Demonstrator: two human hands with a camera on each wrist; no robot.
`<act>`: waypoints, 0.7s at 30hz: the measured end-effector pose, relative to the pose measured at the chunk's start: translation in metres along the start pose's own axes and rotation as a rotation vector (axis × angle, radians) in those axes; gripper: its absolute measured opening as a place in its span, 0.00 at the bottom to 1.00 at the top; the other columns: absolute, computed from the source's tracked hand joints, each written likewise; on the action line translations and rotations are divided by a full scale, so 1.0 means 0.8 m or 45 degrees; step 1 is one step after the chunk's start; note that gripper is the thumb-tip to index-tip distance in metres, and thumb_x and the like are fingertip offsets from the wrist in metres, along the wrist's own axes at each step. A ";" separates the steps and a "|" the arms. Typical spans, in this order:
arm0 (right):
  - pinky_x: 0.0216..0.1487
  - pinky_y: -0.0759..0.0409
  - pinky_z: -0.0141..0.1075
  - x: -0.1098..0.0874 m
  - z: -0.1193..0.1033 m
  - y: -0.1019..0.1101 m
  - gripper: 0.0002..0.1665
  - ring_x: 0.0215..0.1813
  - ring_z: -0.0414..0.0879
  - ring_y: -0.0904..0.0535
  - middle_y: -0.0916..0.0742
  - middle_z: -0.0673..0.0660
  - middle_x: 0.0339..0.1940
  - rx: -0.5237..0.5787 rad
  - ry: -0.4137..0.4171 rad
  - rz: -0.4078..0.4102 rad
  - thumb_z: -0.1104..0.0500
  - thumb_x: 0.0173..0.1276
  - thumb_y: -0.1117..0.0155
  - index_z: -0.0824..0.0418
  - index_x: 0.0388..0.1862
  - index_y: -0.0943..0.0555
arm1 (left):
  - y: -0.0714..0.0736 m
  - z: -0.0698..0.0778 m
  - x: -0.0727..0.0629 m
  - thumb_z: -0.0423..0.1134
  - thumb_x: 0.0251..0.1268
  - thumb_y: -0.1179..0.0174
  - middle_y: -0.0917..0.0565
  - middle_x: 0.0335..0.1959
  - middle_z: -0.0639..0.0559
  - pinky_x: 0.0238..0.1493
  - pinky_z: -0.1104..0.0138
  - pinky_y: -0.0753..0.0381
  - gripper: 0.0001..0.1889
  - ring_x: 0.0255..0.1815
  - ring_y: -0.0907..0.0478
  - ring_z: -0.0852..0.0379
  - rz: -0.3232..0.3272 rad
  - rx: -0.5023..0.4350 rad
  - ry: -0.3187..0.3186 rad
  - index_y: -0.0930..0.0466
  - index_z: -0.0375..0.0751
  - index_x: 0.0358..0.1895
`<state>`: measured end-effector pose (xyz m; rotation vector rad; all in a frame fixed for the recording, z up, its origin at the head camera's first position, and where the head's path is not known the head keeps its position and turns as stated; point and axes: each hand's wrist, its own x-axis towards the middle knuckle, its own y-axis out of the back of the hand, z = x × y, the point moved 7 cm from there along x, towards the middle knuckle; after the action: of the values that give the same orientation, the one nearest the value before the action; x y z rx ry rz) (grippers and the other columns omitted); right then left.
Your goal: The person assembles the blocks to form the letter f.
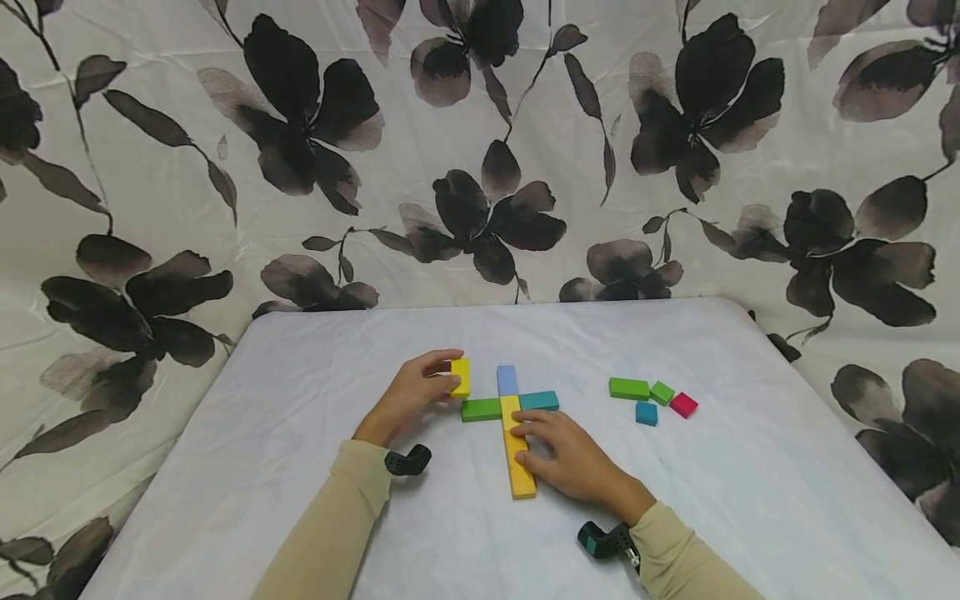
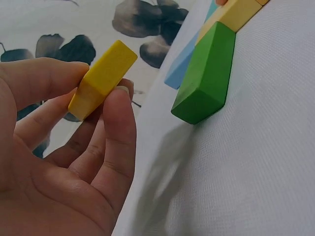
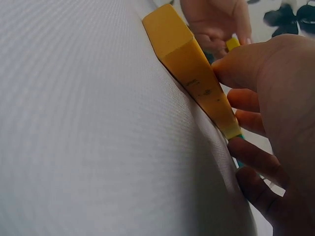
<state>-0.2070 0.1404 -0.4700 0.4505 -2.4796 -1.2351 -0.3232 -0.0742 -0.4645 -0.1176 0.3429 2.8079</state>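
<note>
My left hand [image 1: 411, 390] pinches a small yellow block [image 2: 103, 78] between thumb and fingertips, raised above the table. Close below it lies a green block [image 1: 482, 409], the left arm of a cross-shaped row of blocks. A light blue block [image 1: 507, 381] forms the top and a teal block [image 1: 539, 401] the right arm. Down the middle run a pale yellow block [image 1: 511, 412] and a longer orange-yellow block [image 1: 519, 467]. My right hand [image 1: 576, 458] rests against these middle blocks, thumb on the orange-yellow one and fingertips near the pale yellow one.
To the right on the white-covered table [image 1: 750, 492] lie a loose green block [image 1: 628, 388], a small green cube [image 1: 662, 393], a teal cube [image 1: 646, 413] and a red cube [image 1: 683, 406]. A floral cloth [image 1: 450, 275] hangs behind the table.
</note>
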 end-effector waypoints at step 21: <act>0.70 0.34 0.50 0.000 -0.003 0.001 0.23 0.72 0.44 0.33 0.25 0.43 0.71 -0.006 -0.006 0.005 0.45 0.73 0.37 0.50 0.64 0.19 | -0.014 0.002 0.013 0.34 0.68 0.36 0.25 0.64 0.44 0.48 0.62 0.16 0.25 0.58 0.25 0.46 0.042 -0.072 0.025 0.24 0.46 0.68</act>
<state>-0.2060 0.1393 -0.4680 0.4422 -2.4795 -1.2418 -0.3296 -0.0606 -0.4663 -0.1533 0.2727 2.8514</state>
